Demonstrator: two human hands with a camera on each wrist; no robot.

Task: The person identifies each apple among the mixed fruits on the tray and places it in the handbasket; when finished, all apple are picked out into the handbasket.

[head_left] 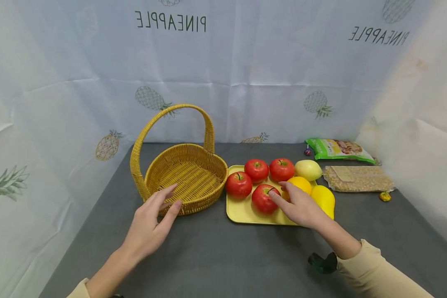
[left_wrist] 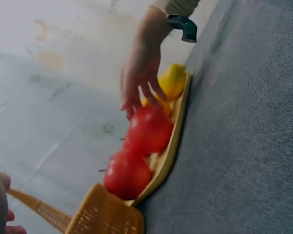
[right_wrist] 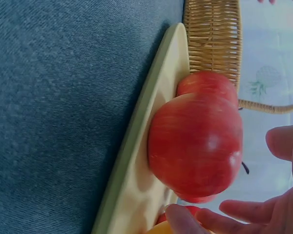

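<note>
My right hand [head_left: 301, 206] is over the yellow tray [head_left: 240, 213], its fingers apart around the right side of the front red apple [head_left: 264, 199]. In the right wrist view that apple [right_wrist: 195, 146] sits on the tray, with the thumb and the fingertips [right_wrist: 244, 209] spread beside it. More red apples [head_left: 239, 185] lie behind it and to its left. A yellow mango [head_left: 323, 200], a round orange-yellow fruit [head_left: 299, 184] and a pale yellow fruit [head_left: 308, 170] fill the tray's right side. My left hand [head_left: 150, 221] holds nothing and hovers by the front rim of the woven basket [head_left: 188, 176].
The basket's tall handle [head_left: 135, 161] arches over it. To the right of the tray lie a green snack bag [head_left: 339, 149], a clear packet of grains [head_left: 357, 179] and a small yellow wrapped piece [head_left: 385, 196]. A pineapple-print curtain [head_left: 227, 82] encloses the grey table [head_left: 216, 260].
</note>
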